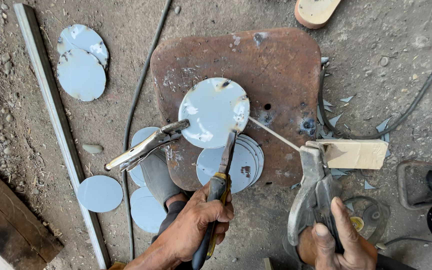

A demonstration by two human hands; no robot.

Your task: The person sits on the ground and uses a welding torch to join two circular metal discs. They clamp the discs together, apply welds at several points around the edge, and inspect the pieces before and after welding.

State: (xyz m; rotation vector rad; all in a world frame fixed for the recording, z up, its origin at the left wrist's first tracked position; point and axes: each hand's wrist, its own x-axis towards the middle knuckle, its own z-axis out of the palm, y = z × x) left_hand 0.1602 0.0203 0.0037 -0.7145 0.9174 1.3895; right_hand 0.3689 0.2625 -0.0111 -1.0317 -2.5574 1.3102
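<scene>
Gripping pliers (pixel 224 165) on disc (pixel 214 112), left hand (pixel 198 220).

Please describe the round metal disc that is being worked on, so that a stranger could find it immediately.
Look at the rusty brown steel plate on the ground. On its lower left part lies a pale grey disc, above a stack of discs. Only this disc is gripped by locking pliers and touched by the welding rod.

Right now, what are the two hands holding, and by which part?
The left hand grips pliers by their handles. The right hand grips a welding electrode holder by its handle.
</scene>
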